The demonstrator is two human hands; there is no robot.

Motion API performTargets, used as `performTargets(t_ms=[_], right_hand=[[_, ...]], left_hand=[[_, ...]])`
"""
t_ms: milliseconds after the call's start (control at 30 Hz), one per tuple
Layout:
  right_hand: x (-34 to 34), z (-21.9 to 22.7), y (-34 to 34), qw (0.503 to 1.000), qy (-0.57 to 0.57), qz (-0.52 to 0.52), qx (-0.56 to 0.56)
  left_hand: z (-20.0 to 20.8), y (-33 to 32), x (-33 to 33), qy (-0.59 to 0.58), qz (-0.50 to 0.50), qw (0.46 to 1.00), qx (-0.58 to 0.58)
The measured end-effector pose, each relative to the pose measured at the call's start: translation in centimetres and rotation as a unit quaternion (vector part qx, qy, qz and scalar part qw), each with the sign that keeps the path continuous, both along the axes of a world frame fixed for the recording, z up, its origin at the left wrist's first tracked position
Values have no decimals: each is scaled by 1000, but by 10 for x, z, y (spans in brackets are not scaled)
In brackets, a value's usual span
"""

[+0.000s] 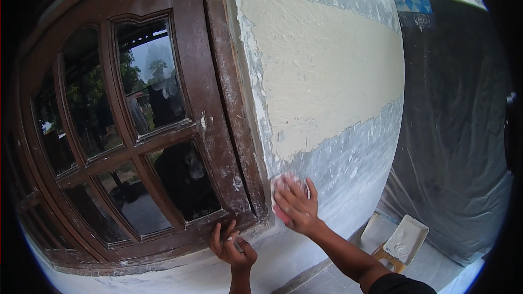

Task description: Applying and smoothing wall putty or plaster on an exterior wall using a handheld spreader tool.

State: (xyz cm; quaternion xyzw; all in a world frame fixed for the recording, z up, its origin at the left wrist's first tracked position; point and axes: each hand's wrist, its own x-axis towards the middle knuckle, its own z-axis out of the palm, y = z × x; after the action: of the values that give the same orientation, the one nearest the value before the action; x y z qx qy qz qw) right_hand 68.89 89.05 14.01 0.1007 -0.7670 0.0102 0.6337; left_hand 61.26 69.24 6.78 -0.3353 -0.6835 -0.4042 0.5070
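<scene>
My right hand [296, 202] presses a flat, reddish-pink pad [282, 215] dusted with white against the wall, just right of the window frame's lower corner. Its fingers lie over the pad and hide most of it; whether it is a sponge or folded sandpaper I cannot make out. Under my palm the wall [348, 155] is grey-white and patchy, with a broad cream patch [327, 65] of rough coating above. My left hand [233, 247] is at the bottom edge of the brown wooden window [210, 125], fingers apart and loosely bent, with nothing visible in it.
Glass panes [152, 76] fill the window at left, its frame marked with white smears. Dark plastic sheeting [452, 120] hangs at right beyond the wall's edge. On the floor below stands a small stool [388, 256] with a white-smeared tray [406, 239] on top.
</scene>
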Motion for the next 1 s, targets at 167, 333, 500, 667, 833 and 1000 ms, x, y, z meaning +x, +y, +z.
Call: performTargets(t_ms=[167,333,500,667,833,1000], right_hand=[[0,61,9,994,107,-26,-17],[-13,70,20,995,71,-53,-39],[6,37,4,999,37,-14,23],[-10,104,19,985,124,-102,-57],[-11,57,-7,996,50,-38,-60],[-2,87,-7,989,128,-36,-70]], left_hand=[[-1,-4,0,-14,-9,1000,-4],[4,1,1,-3,-11,1000,19],[1,1,-1,-4,-14,1000,21],[1,0,0,-12,-21,999,27],[4,0,2,2,7,1000,9],[0,-2,-1,2,-5,1000,16]])
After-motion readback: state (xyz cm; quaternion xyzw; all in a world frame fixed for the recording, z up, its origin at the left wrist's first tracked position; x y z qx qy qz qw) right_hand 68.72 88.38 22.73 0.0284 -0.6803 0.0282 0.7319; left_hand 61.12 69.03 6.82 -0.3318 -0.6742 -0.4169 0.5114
